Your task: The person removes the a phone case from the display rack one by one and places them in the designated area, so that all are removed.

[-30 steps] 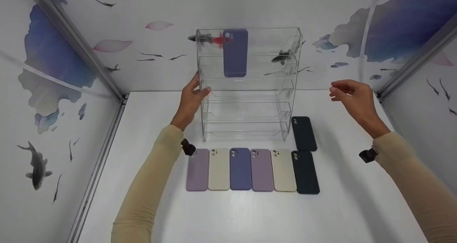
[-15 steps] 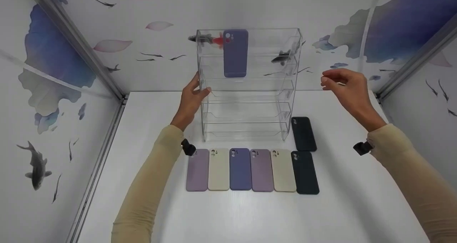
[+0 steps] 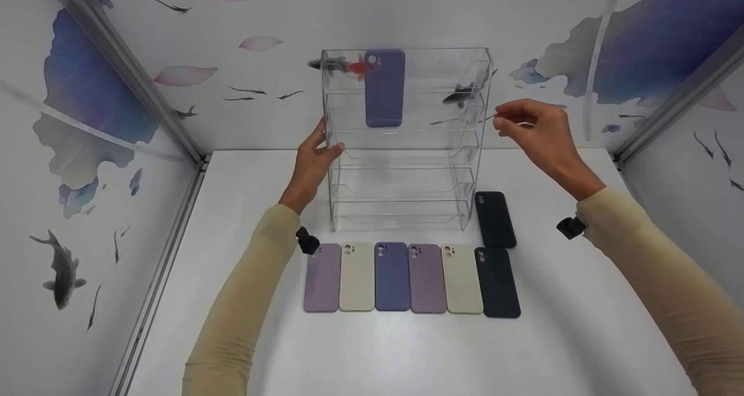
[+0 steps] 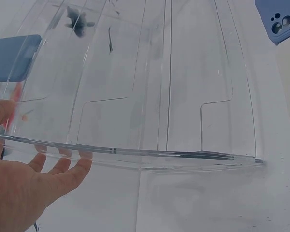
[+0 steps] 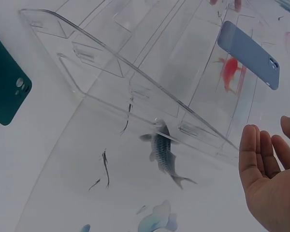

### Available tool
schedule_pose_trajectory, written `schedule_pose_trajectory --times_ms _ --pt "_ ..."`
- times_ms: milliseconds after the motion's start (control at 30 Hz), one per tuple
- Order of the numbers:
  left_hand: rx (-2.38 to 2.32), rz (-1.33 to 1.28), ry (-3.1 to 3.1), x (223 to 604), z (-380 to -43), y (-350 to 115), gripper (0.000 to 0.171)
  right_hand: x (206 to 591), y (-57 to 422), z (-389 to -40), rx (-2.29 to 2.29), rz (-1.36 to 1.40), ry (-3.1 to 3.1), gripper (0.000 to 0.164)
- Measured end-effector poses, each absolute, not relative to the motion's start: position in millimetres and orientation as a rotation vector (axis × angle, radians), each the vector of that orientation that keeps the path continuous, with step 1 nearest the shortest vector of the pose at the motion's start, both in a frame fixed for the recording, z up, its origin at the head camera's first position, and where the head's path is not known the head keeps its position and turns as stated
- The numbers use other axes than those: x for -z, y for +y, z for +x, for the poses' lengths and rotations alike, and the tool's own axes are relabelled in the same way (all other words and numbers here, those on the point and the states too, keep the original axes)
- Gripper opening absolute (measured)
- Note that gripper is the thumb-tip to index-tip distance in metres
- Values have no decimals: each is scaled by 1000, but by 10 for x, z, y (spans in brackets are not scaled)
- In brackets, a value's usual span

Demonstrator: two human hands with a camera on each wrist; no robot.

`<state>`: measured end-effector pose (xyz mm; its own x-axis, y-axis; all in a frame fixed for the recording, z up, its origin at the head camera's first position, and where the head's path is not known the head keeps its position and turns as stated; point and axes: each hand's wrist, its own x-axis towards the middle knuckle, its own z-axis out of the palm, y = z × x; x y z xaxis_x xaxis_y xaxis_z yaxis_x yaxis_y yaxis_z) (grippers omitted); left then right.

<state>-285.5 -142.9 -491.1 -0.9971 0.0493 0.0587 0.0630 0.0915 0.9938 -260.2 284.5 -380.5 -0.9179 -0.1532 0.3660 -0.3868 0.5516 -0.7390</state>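
A clear acrylic tiered rack [image 3: 401, 184] stands upright on the white table. My left hand [image 3: 311, 166] grips its left side panel, thumb at the front edge and fingers behind, as the left wrist view also shows. One blue-purple phone case [image 3: 385, 91] leans in the top tier, left of centre. My right hand [image 3: 540, 134] hovers beside the rack's upper right side, fingers loosely bent, holding nothing. In the right wrist view its fingers [image 5: 250, 150] are apart from the thumb, close to the rack's side edge.
In front of the rack lies a row of phone cases: mauve [image 3: 322, 279], cream [image 3: 357, 278], blue-purple [image 3: 392, 278], mauve [image 3: 428, 279], cream [image 3: 462, 281] and dark [image 3: 499, 285]. Another dark case [image 3: 495, 220] lies by the rack's right foot. Printed walls [image 3: 372, 12] enclose the table.
My right hand has moved left and farther up in the head view, toward the rack's right side. The left hand, rack and phone cases have stayed put.
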Motion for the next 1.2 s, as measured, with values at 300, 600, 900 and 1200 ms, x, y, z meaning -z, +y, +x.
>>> schedule_pose_trajectory --times_ms 300,600,900,1200 --pt "2123 -116 -2307 4919 -2850 -1407 80 3764 2613 -2732 -1299 503 -2553 25" --pt "2178 -136 -2269 4909 -2855 -1377 79 3727 2427 -2873 -1280 519 -2591 27" --pt "2162 -92 -2287 4902 -2851 -1418 80 3753 2205 -3044 -1310 551 -2608 30" --pt "2147 -94 -2310 4903 -2853 -1435 81 3822 2043 -3154 -1358 551 -2623 35"
